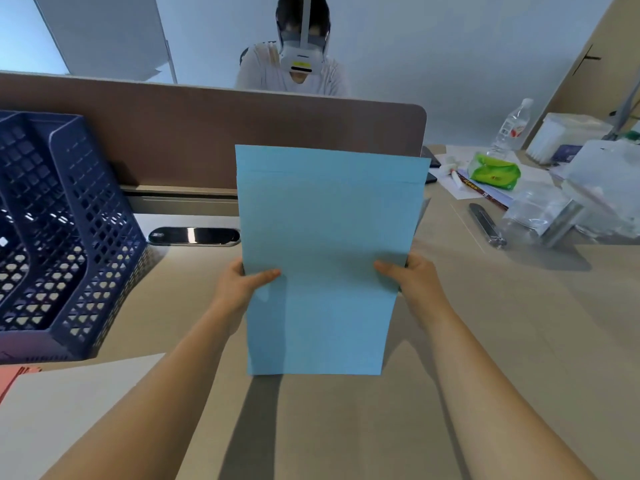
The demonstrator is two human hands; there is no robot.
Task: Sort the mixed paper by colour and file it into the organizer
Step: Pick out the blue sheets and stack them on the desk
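I hold a stack of light blue paper [325, 251] upright over the middle of the desk, its bottom edge resting on or just above the desktop. My left hand [242, 285] grips its left edge and my right hand [412, 278] grips its right edge, thumbs on the front. One sheet at the back sticks up a little higher than the front ones. The dark blue mesh organizer [69, 230] stands at the left, its slots open toward me. White paper [79, 403] and pink paper [10, 379] lie flat at the lower left.
A brown divider panel [207, 140] runs along the back of the desk, with a person seated behind it. At the right lie a water bottle [512, 128], a green tissue pack [493, 171], clear plastic containers [540, 213] and a dark pen-like tool [485, 223].
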